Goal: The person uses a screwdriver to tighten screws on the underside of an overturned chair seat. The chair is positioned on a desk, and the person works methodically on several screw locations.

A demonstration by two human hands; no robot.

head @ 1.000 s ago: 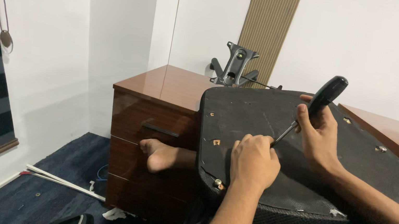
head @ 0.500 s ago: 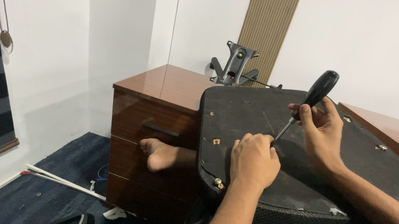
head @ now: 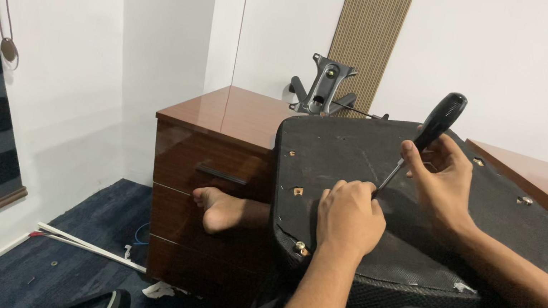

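A person's right hand (head: 441, 175) has its fingers clamped on a black-handled screwdriver (head: 428, 137), tilted with its tip down against the underside of an upturned black chair seat (head: 361, 152) resting across the lap. The left hand (head: 350, 216), fingers curled together, presses on the seat beside the tip, near a brown drawer cabinet (head: 215, 160) carrying a metal chair mechanism (head: 326, 86).

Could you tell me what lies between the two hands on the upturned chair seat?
In the head view, only the screwdriver's metal shaft spans from right hand to left hand, over the black seat underside.
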